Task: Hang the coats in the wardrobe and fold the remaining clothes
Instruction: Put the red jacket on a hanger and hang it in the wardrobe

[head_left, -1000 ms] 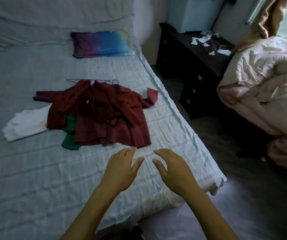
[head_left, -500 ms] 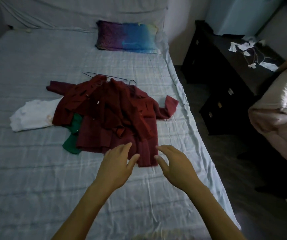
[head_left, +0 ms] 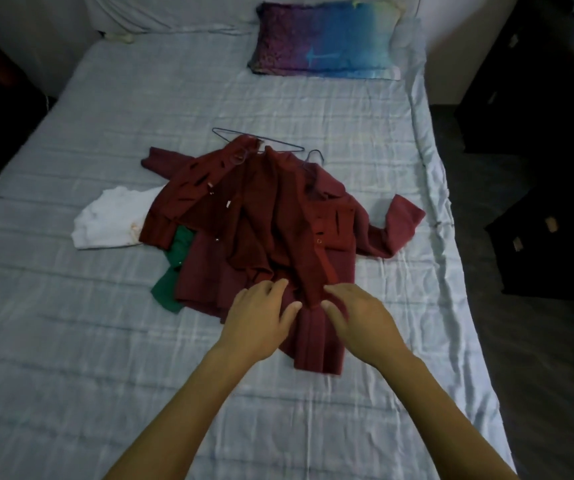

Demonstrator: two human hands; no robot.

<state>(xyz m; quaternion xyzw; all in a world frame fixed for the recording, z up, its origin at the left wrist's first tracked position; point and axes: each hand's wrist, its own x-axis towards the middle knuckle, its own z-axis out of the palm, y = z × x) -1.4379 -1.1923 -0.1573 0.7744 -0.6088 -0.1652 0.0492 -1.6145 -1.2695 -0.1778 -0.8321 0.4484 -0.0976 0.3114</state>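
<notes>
My left grip and right grip, both spread and empty, are level over the near hem of the red coat on the bed; the coat runs straight away from me, collar farthest.

Dark red coats, green garment, white garment, pale blue checked sheet, purple-to-blue pillow.

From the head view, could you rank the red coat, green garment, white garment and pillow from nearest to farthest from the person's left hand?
From the left hand:
1. red coat, right beneath it.
2. green garment, just left, poking from under the coat.
3. white garment, farther left, up the bed.
4. pillow, farthest, at the head end.
</notes>
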